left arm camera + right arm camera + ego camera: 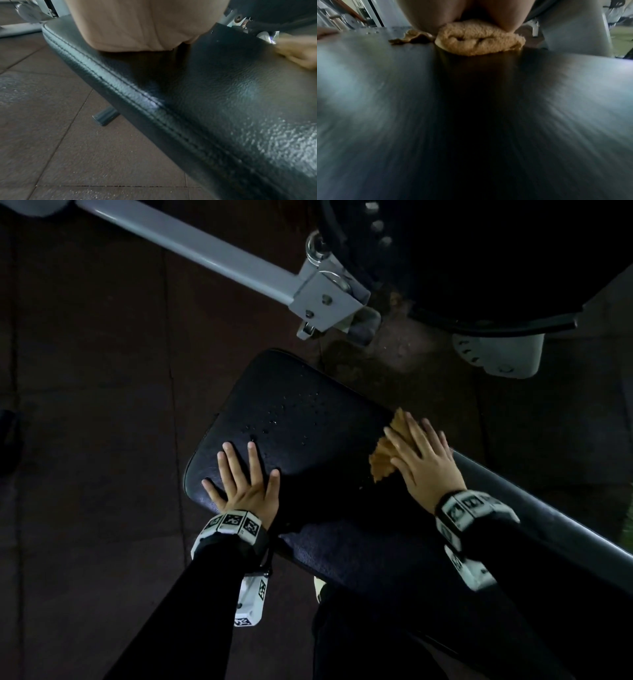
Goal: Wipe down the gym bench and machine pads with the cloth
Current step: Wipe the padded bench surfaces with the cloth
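Note:
A black padded bench seat (308, 422) lies in the middle of the head view, with small droplets (291, 412) on its far part. My left hand (245, 474) rests flat on its near left corner, fingers spread and straight. My right hand (419, 453) presses a tan cloth (383, 460) flat against the pad's right edge, fingers straight. In the right wrist view the bunched cloth (479, 42) sits under my palm on the blurred pad (471, 121). The left wrist view shows the pad's stitched edge (137, 94) and, blurred at far right, the cloth (298, 54).
A grey steel frame bar (191, 244) with a bracket (325, 299) crosses the top. A large dark machine part (479, 254) fills the upper right. Dark rubber floor tiles (85, 371) lie to the left. A bench foot (105, 117) stands on the floor under the pad.

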